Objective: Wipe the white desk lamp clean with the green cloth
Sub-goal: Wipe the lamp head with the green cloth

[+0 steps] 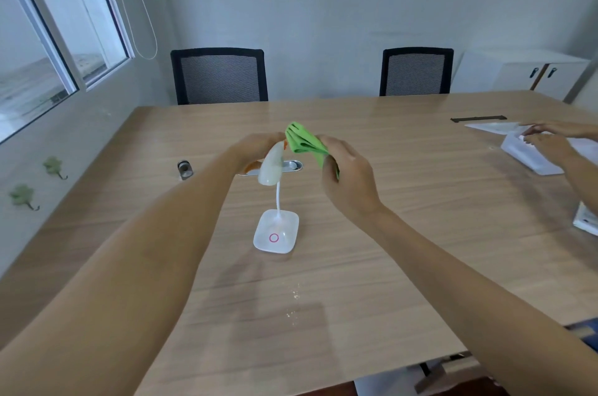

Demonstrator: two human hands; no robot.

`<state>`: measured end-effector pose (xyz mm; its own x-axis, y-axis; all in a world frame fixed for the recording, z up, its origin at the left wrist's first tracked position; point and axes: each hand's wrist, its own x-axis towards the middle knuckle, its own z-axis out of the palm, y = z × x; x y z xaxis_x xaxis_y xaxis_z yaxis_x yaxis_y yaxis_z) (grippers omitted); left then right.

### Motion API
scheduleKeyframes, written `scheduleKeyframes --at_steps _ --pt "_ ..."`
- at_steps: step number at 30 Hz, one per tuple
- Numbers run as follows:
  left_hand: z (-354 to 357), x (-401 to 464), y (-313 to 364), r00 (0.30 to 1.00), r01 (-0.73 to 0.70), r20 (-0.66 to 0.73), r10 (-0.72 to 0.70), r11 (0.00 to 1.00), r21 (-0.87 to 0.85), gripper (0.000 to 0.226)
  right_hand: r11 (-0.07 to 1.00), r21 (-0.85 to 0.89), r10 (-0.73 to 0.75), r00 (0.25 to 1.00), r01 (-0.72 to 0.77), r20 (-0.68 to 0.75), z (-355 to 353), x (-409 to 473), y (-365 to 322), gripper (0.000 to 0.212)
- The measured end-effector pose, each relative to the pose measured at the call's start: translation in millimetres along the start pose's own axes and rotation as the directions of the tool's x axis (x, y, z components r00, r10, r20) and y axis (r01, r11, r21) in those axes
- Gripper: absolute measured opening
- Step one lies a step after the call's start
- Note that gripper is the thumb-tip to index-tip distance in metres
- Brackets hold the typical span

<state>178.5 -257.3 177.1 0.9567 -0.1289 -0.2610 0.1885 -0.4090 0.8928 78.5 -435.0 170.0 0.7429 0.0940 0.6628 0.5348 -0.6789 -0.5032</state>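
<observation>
The white desk lamp [275, 234] stands on the wooden table [404, 234] on a square base with a pink ring, its thin neck curving up to an oval head. My left hand [255, 149] grips the far end of the lamp head from behind. My right hand [348, 175] holds the bunched green cloth [304, 141] just to the right of the lamp head, close to its tip. Whether the cloth touches the head is hidden by my fingers.
A metal cable port [293, 165] sits in the table behind the lamp, and a small metal cylinder [185, 169] lies to the left. Another person's hands [543, 140] handle white papers at the right edge. Two black chairs [220, 75] stand at the far side.
</observation>
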Motion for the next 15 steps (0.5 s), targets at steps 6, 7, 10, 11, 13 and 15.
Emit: scheduleKeyframes --at_steps 6,7,10,11,13,15 --pt "-1.1 -1.8 -2.1 0.998 -0.046 -0.049 0.048 0.998 0.047 0.051 0.999 0.012 0.052 0.999 -0.052 -0.006 0.7 7.8 -4.7 0.045" --pt "-1.3 -2.8 -1.9 0.997 -0.052 -0.061 0.055 0.997 0.055 0.049 0.999 0.014 0.05 0.999 -0.05 -0.007 0.5 7.0 -4.7 0.045" --pt "2.5 -5.8 -2.8 0.991 -0.075 -0.104 0.083 0.994 0.076 0.028 1.0 0.009 0.027 1.0 -0.027 0.012 1.1 1.7 -4.7 0.043" --pt "4.5 -7.6 -3.0 0.987 -0.093 -0.127 0.103 0.992 0.086 0.02 1.0 0.003 0.017 1.0 -0.017 0.018 1.3 -0.3 -4.3 0.043" --pt "8.6 -9.1 -4.0 0.98 -0.114 -0.149 0.134 0.984 0.133 0.018 1.0 -0.007 0.004 1.0 -0.004 0.024 0.4 -2.2 -3.2 0.043" --pt "12.5 -9.2 -6.0 0.978 -0.126 -0.147 0.151 0.978 0.165 0.021 1.0 -0.013 0.001 1.0 0.0 0.018 -3.1 -2.4 -2.7 0.043"
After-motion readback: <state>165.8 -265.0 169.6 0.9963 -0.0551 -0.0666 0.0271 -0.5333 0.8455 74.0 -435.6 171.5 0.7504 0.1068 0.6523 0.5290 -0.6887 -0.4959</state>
